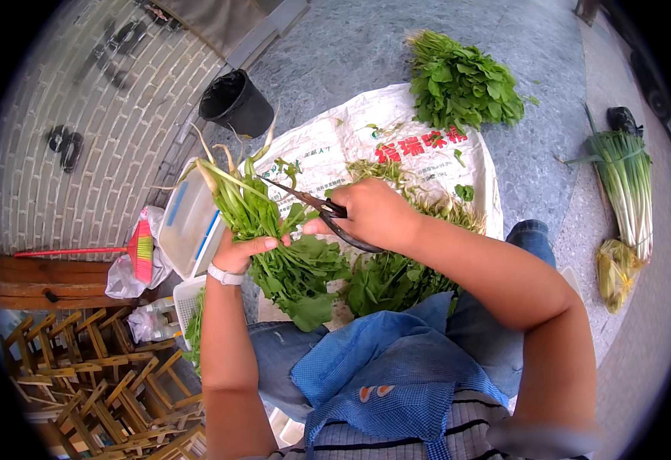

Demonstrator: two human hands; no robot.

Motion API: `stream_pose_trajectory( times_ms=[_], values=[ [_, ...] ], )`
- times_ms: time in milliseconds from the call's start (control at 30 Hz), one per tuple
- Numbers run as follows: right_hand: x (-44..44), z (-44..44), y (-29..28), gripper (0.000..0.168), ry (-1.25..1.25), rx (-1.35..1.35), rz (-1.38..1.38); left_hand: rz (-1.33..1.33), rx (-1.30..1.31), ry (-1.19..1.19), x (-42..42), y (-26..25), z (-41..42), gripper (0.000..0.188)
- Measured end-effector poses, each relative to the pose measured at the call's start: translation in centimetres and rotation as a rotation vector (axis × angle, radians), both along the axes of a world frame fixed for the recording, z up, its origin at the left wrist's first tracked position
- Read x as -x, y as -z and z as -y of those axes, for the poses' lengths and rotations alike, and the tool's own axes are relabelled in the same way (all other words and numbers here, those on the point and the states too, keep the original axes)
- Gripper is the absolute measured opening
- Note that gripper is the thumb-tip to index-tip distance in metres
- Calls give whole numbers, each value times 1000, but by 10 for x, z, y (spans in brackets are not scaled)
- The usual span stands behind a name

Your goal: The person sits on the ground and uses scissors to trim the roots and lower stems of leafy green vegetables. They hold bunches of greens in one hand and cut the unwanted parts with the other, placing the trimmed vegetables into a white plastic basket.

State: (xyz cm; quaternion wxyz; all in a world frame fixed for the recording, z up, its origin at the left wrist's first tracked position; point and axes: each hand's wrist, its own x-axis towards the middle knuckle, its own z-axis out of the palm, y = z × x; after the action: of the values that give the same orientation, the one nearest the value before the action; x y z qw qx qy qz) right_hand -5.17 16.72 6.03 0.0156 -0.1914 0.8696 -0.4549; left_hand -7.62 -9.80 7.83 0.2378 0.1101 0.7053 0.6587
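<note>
My left hand (246, 251) grips a bunch of leafy greens (246, 201) around its middle. The pale root ends point up and away, and the leaves hang towards my lap. Dark-handled scissors (303, 198) are in my right hand (376, 211). Their blades reach towards the stems of the bunch; whether they touch is hard to tell. Below my right wrist lies a pile of loose greens (395, 282), with its roots and stems (456, 213) on the white woven sack (329, 138). Part of that pile is hidden by my right forearm.
A tied heap of greens (462, 83) rests at the sack's far edge. Left stand a black bucket (243, 106), a clear plastic bin (189, 224) and a white basket (186, 299). Stacked wooden stools (99, 379) fill the lower left. Scallions (625, 184) lie at right.
</note>
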Motion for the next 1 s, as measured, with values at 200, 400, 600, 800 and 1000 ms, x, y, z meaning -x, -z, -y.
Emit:
stream_pose_trajectory(
  times_ms=[200, 400, 600, 800, 1000],
  values=[
    [1, -15, -17, 62, -106, -107, 131, 36, -53, 69, 2, -2, 12, 55],
    [3, -14, -12, 65, -178, -98, 96, 137, -37, 216, 2, -2, 14, 66],
    [3, -17, -14, 67, -76, -38, 72, 86, -129, 185, 3, -3, 13, 59],
    [0, -20, -20, 60, 16, -100, 14, 28, 102, -175, 7, -5, -1, 38],
    [-14, -7, -9, 62, -37, -244, -141, -84, 181, -314, 13, 13, -6, 37]
  ],
)
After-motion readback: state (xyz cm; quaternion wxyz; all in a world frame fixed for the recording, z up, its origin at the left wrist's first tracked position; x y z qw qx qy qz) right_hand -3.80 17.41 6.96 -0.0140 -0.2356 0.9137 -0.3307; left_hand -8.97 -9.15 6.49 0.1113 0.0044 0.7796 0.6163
